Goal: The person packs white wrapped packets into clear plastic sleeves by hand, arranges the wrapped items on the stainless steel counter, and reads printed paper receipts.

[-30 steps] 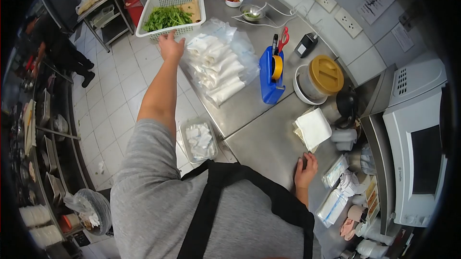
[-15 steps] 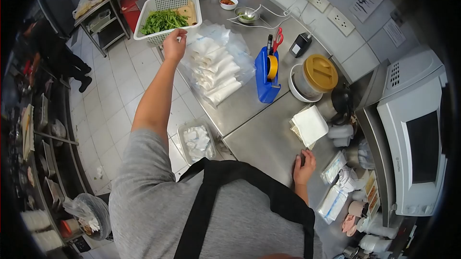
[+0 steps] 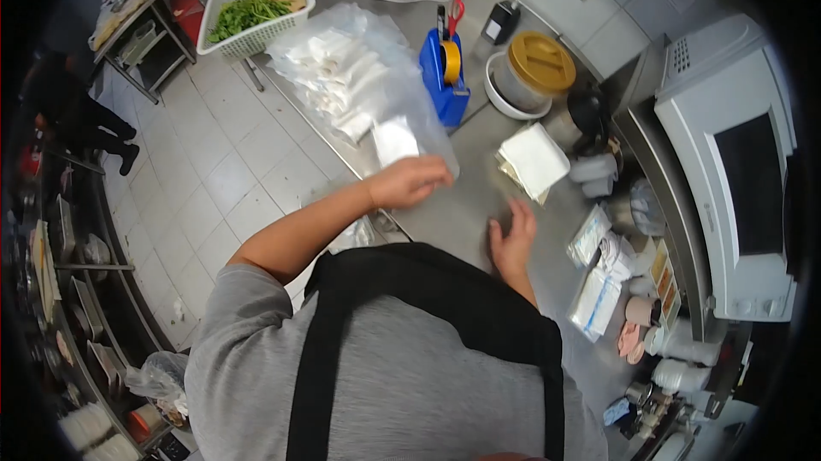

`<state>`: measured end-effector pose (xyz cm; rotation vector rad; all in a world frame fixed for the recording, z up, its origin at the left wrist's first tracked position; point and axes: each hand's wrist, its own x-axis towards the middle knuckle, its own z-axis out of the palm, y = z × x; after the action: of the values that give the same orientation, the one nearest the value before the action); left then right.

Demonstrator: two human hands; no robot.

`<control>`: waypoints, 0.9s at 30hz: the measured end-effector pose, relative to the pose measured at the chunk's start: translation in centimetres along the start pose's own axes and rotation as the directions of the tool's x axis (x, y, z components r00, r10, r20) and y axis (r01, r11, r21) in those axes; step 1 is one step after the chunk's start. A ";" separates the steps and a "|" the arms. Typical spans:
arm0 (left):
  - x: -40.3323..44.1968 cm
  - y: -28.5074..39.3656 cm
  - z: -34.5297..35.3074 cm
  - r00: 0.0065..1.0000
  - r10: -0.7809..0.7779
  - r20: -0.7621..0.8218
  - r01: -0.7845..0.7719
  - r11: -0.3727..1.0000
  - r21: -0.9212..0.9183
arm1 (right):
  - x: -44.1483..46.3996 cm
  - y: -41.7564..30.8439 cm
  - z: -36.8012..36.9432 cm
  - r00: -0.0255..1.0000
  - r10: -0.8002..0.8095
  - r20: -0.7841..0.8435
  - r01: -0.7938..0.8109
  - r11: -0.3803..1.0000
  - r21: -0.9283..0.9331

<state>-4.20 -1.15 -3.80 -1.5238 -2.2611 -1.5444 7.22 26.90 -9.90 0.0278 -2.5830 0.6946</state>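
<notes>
My left hand [image 3: 413,181] is closed at the near edge of a clear plastic sheet [image 3: 428,123], fingers bent down and seemingly pinching it. The plastic stretches hazily over several white paper-wrapped rolls [image 3: 333,76] on the steel counter. Close above my left hand lies a flat white paper piece [image 3: 395,140]. My right hand [image 3: 513,240] hovers over or rests on the counter, thumb and fingers apart, holding nothing. Just beyond it sits a stack of white paper squares [image 3: 534,157]. A blue tape dispenser [image 3: 443,85] with yellow tape, a marker and red scissors stands past the plastic.
A white basket [image 3: 256,18] of green leaves stands at the far left counter corner. To the right are a yellow-lidded tub [image 3: 540,67], a microwave [image 3: 731,179] and plastic packets [image 3: 594,298]. Another person [image 3: 77,110] is at the left, beyond the tiled floor [image 3: 214,153].
My left hand has come from beside the basket toward me, and the plastic now reaches nearer, over the rolls. My right hand has shifted slightly, fingers spread wider. The view has turned.
</notes>
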 end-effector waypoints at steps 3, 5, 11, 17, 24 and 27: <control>-2.9 0.8 4.3 0.991 -0.078 0.110 0.095 0.982 -0.160 | -0.6 -2.6 1.0 0.991 -0.100 0.085 0.094 0.993 0.067; -3.8 1.3 5.5 0.986 -0.118 0.119 0.144 0.961 -0.238 | -0.1 -3.4 1.6 0.974 -0.196 0.112 0.191 0.980 0.056; -5.4 4.4 2.5 0.973 -0.201 -0.111 0.164 0.947 -0.277 | 6.4 -4.0 3.2 0.873 -0.465 0.148 0.474 0.880 -0.026; -10.5 1.4 -1.0 0.673 -0.560 -0.483 0.148 0.742 -0.654 | 13.4 -8.4 -1.7 0.871 -0.450 0.196 0.424 0.891 0.161; -9.0 1.1 0.7 0.656 -0.632 -0.411 0.020 0.560 -0.828 | 16.4 -15.3 -8.0 0.696 -0.672 0.253 0.618 0.740 0.266; -8.9 1.2 1.2 0.699 -0.639 -0.321 0.136 0.559 -0.818 | 17.6 -15.7 -9.4 0.617 -0.682 0.393 0.665 0.719 0.203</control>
<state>1.87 -6.46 -7.83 -0.2737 -1.6937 -2.8367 -2.35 19.42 12.46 1.2565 -2.6417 0.4631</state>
